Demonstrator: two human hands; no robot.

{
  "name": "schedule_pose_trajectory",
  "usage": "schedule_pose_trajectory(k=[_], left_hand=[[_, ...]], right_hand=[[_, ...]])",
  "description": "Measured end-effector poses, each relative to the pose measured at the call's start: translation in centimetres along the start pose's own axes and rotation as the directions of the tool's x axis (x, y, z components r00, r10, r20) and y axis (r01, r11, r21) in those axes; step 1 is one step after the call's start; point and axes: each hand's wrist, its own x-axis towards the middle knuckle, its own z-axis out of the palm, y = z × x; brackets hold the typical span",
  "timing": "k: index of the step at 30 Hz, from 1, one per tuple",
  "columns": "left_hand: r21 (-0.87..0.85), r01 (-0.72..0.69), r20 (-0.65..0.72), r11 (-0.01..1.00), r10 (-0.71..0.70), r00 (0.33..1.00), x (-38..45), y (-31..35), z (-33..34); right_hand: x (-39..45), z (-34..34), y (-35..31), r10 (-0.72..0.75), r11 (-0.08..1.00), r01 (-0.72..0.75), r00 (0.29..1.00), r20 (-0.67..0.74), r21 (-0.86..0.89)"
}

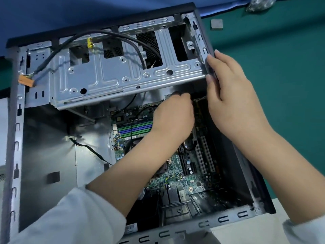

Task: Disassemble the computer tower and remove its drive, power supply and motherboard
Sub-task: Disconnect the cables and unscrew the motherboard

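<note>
The computer tower (pixel 15 120) lies on its side with the panel off. Its green motherboard (pixel 177 175) shows on the case floor, with green and blue memory slots (pixel 135 128). A grey metal drive cage (pixel 109 74) spans the top, and its bays look hollow. My left hand (pixel 173 118) reaches in at the board's upper right corner, just under the cage edge. Its fingers are curled and their tips are hidden, so what they hold is unclear. My right hand (pixel 232 95) grips the case's right wall by the cage corner, thumb inside and fingers along the rim.
A black cable (pixel 123 36) loops over the cage to an orange connector (pixel 26 81) at the left. Another black cable (pixel 91 151) crosses the bare case floor. On the green mat at the back right lie a small grey square (pixel 216 24) and a plastic bag (pixel 260 3).
</note>
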Motion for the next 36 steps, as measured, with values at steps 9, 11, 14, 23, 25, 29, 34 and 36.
schedule_pose_trajectory(k=[9, 11, 14, 23, 25, 29, 34, 36], left_hand=[[0.033, 0.051, 0.209, 0.998, -0.057, 0.976, 1.6, -0.8, 2.3], [0.005, 0.079, 0.245, 0.997, -0.078, 0.966, 1.8, -0.9, 2.1], [-0.01, 0.12, 0.163, 0.993, -0.116, 0.98, 2.0, -0.7, 2.1], [0.151, -0.09, -0.008, 0.984, 0.092, 0.996, 2.7, -0.9, 3.0], [0.2, -0.121, 0.035, 0.972, 0.116, 0.993, 3.3, -0.8, 2.9], [0.149, -0.08, 0.123, 0.986, 0.061, 0.991, 4.5, -0.5, 3.8], [-0.026, 0.126, 0.196, 0.992, -0.118, 0.973, 5.5, -0.3, 3.4], [-0.093, 0.202, 0.21, 0.975, -0.179, 0.961, 5.5, -0.2, 3.1]], right_hand=[[-0.1, 0.0, 0.1, 0.009, 1.0, -0.009, 1.0, 0.005, -0.011], [0.0, 0.0, 0.2, 0.008, 1.0, -0.008, 1.0, 0.006, -0.01], [0.0, -0.1, 0.1, 0.009, 1.0, -0.009, 1.0, 0.008, -0.005], [0.0, -0.1, 0.2, 0.009, 1.0, -0.009, 1.0, 0.017, -0.009], [0.0, -0.2, 0.1, 0.006, 1.0, -0.006, 1.0, 0.015, -0.013], [0.1, -0.2, 0.1, 0.005, 1.0, -0.005, 1.0, 0.009, -0.013], [0.1, -0.3, 0.2, 0.001, 1.0, -0.001, 1.0, 0.005, -0.006], [0.2, -0.3, 0.3, -0.004, 1.0, 0.004, 1.0, 0.007, -0.017]])
